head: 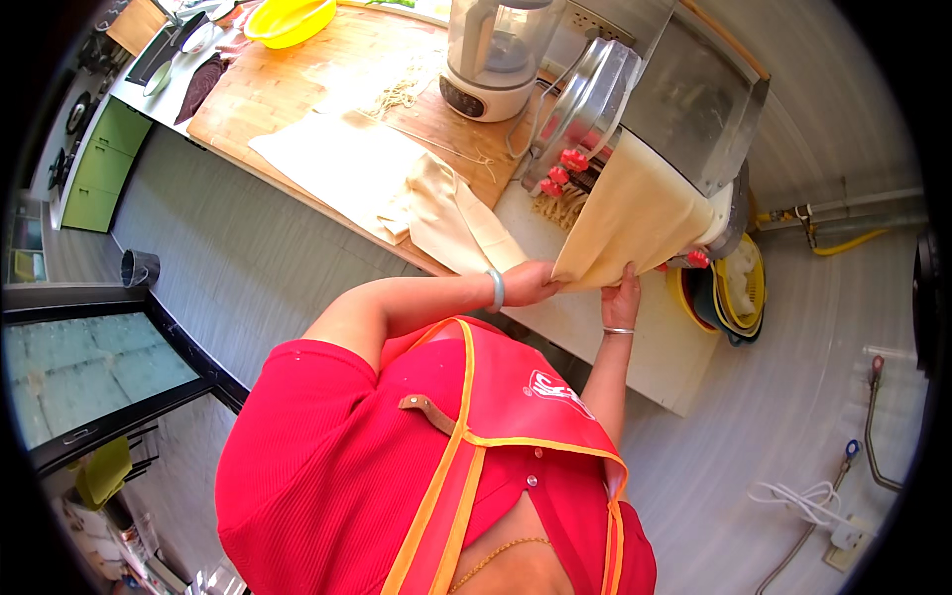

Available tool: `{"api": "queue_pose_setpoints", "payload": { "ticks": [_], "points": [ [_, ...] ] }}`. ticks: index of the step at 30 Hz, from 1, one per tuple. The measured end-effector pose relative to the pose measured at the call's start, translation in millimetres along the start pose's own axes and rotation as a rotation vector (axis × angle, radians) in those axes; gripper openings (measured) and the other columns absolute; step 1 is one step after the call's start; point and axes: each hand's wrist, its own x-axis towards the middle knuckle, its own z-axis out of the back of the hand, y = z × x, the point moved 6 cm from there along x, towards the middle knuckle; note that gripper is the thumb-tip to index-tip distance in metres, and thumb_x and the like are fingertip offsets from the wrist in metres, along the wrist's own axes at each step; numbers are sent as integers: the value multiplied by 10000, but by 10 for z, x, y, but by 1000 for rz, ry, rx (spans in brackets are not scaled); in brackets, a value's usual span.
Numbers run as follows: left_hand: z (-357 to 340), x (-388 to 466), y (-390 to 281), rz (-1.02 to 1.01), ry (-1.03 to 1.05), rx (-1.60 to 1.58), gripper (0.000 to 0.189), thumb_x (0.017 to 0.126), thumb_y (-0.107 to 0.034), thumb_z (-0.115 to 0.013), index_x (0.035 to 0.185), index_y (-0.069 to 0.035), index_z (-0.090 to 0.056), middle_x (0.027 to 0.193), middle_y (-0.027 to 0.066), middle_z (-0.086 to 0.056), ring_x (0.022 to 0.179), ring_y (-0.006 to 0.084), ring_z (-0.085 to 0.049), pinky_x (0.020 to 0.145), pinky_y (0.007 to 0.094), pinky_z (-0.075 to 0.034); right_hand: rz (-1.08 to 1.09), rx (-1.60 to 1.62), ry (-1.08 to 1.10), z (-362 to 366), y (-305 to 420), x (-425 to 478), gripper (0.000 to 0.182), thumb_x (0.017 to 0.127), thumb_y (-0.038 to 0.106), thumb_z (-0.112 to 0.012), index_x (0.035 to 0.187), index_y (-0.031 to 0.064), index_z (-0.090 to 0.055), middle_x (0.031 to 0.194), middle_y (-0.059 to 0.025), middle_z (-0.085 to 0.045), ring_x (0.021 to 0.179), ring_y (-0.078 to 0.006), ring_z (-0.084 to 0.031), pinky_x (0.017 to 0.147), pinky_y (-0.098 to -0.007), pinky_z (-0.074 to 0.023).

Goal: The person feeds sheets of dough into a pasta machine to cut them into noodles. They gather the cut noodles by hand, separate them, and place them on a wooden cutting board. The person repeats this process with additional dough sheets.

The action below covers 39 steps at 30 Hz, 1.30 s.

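A wide dough sheet [632, 216] hangs down the front of a metal noodle machine [688, 104] with red knobs. My left hand [532, 283], with a pale bangle at the wrist, grips the sheet's lower left edge. At the lower right edge, my right hand [622, 297] pinches the sheet, thumb on the near face. A longer stretch of folded dough [439, 201] runs from beside my left hand across the wooden board [245, 123]. Cut noodles [558, 210] lie in a clump beneath the machine, partly hidden by the hanging sheet.
A blender-like appliance [487, 67] stands left of the machine, with loose noodle strands [398, 93] nearby. A yellow basin [290, 21] sits at the board's far edge. Stacked basins and a yellow strainer [742, 279] are right of the counter [654, 346]. A bin [140, 268] stands on the floor.
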Motion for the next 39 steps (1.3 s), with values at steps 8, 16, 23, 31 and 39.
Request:
{"api": "queue_pose_setpoints", "payload": {
  "ticks": [8, 16, 23, 31, 39],
  "points": [
    [27, -113, 293, 260, 94, 42, 287, 846, -221, -508, 1079, -57, -541, 879, 100, -611, 764, 175, -543, 717, 295, -442, 16, -35, 0, 49, 60, 43, 431, 896, 331, -439, 1176, 6, -399, 1126, -77, -506, 999, -172, -510, 849, -314, -428],
    [-49, -89, 497, 229, -93, -332, 283, 860, -258, -517, 1003, -24, -590, 787, 15, -610, 715, 88, -519, 670, 256, -441, -37, 35, 36, 60, -113, 0, 433, 871, 332, -488, 1199, 63, -404, 1166, -39, -501, 1048, -166, -500, 874, -314, -427],
    [-27, -55, 484, 235, -29, -249, 232, 835, -207, -562, 971, -24, -610, 789, 17, -620, 728, 66, -518, 675, 248, -445, 43, 56, -51, 82, -178, -28, 440, 876, 367, -466, 1180, 55, -410, 1128, -34, -517, 1006, -151, -521, 820, -302, -457],
    [383, -139, 399, 234, -160, -171, 266, 875, -205, -499, 1055, -15, -547, 859, 40, -604, 790, 76, -511, 709, 249, -435, 37, -12, -124, 130, -10, -11, 461, 883, 396, -439, 1151, 21, -421, 1085, -57, -526, 946, -158, -535, 790, -290, -455],
    [282, 53, 303, -33, -153, -213, 397, 798, -302, -611, 1026, 14, -534, 814, 74, -591, 740, 126, -529, 686, 263, -436, -64, 91, 100, -90, -82, -64, 528, 815, 306, -589, 1204, 14, -385, 1144, -76, -491, 1014, -166, -499, 859, -299, -415]
  ]
}}
